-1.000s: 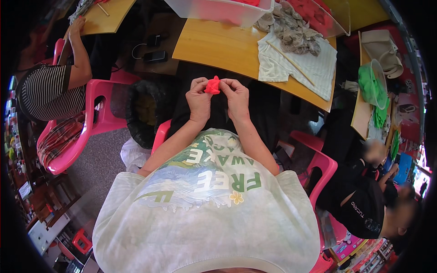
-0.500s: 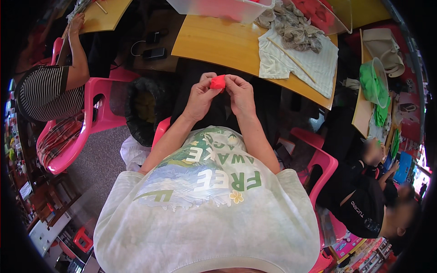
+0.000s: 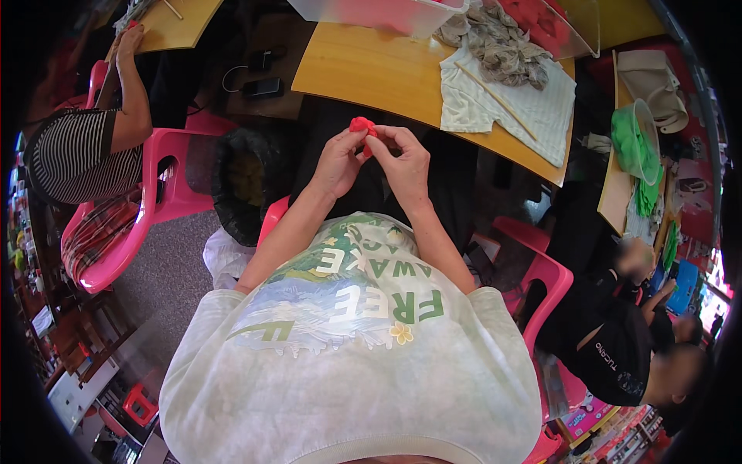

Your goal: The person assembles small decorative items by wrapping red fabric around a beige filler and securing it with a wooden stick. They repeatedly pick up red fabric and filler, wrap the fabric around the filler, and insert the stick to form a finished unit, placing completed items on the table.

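Observation:
A small bunched piece of red cloth-like material is held up between my two hands, just short of the yellow table's near edge. My left hand pinches it from the left with thumb and fingers. From the other side my right hand grips its lower part between thumb and forefinger. The fingers hide much of the piece, so its full shape cannot be made out. Beyond the hands on the table lie a white striped cloth, a thin wooden stick and a heap of grey-brown fabric.
The yellow table carries a clear plastic bin and another with red pieces. A black-lined bin stands left of my legs, near a pink chair. People sit at left and right; a green-filled tub is at right.
The red piece has shifted slightly left and away from me and looks more bunched. My right hand has turned, its fingers moving left under the piece.

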Demonstrator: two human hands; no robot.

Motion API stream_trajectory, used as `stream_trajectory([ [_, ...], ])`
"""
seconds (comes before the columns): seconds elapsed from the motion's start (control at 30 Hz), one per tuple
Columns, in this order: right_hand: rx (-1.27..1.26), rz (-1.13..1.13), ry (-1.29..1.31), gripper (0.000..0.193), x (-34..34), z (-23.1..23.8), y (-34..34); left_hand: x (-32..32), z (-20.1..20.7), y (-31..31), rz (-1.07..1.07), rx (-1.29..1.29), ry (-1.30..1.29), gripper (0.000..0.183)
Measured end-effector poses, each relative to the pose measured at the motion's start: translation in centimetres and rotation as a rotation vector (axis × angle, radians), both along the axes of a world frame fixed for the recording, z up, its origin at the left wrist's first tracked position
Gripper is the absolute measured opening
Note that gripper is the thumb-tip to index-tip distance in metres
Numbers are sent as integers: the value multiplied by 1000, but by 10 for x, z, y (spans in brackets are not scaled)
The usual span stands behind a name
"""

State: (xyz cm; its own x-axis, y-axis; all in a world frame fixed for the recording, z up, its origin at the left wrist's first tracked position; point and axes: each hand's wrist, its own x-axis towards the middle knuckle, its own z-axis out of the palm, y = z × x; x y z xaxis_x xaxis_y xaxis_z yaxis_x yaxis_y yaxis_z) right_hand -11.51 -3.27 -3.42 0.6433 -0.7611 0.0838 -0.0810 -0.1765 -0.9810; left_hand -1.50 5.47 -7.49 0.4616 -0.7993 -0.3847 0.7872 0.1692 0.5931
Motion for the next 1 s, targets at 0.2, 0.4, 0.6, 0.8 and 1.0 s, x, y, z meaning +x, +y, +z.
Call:
stream_trajectory([
  [0.2, -140, -37, -33, 14, -2, -9, 0, -1, 3, 0, 8, 60, -91, 19],
  [0.4, 655, -101, -311, 14, -10, -37, -23, 7, 17, 0, -51, 24, -167, 31],
  [0.6, 994, 47, -315, 13, -17, -42, -26, -2, 23, -9, -123, 56, -202, 26],
  [0.8, 760, -62, -248, 12, -8, -29, -13, -14, 13, -10, 82, 122, -659, 14],
  [1.0, 804, -90, -244, 10, -7, -37, -9, -14, 17, -4, 50, 217, -1024, 13],
])
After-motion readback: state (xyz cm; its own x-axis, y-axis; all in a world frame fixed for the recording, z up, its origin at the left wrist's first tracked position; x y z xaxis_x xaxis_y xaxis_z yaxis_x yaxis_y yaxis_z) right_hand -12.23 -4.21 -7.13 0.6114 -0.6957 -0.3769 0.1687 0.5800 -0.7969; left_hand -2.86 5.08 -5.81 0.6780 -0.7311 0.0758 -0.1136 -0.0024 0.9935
